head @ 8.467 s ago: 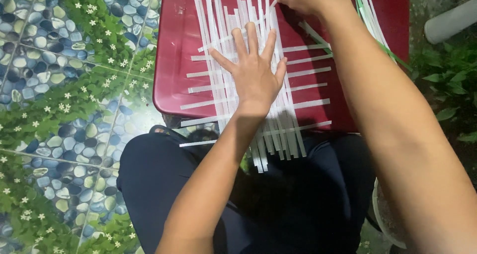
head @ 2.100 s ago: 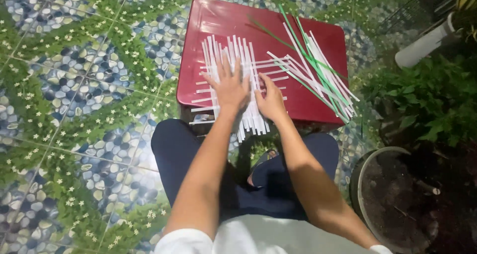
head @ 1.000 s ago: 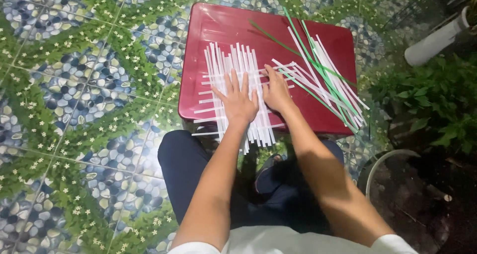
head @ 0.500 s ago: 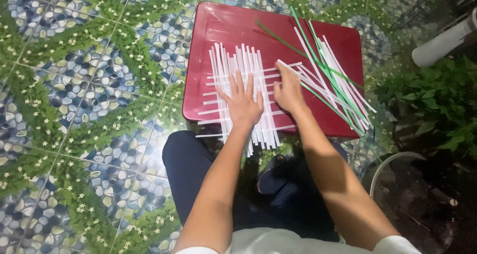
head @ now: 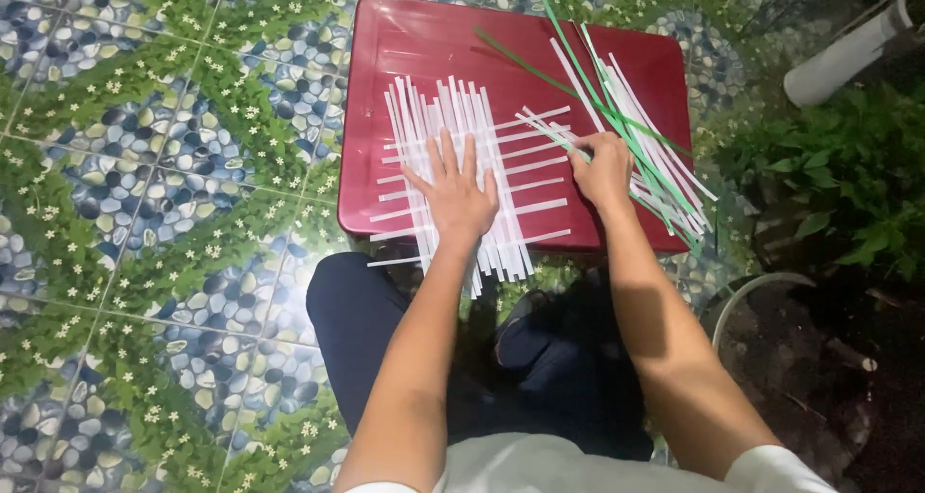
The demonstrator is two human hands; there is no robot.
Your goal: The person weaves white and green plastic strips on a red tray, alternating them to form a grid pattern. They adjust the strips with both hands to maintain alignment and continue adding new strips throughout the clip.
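Observation:
A dark red plastic stool top (head: 424,45) carries a mat of woven white strips (head: 462,127), with upright strips crossed by several sideways ones. My left hand (head: 455,192) lies flat on the mat, fingers spread. My right hand (head: 603,168) rests at the mat's right edge, fingers curled on the ends of loose white strips. A loose bundle of white and green strips (head: 636,136) lies slanted across the stool's right side, just beyond that hand.
The floor is tiled in a blue pebble and green leaf pattern (head: 145,213). Leafy plants (head: 838,185), a white pipe (head: 843,54) and a round dark pot of soil (head: 809,358) stand to the right. My dark-trousered legs (head: 414,358) are under the stool's near edge.
My right hand has moved right, off the mat's middle to the loose bundle at its right edge. The left hand has stayed flat on the mat. The camera has shifted slightly.

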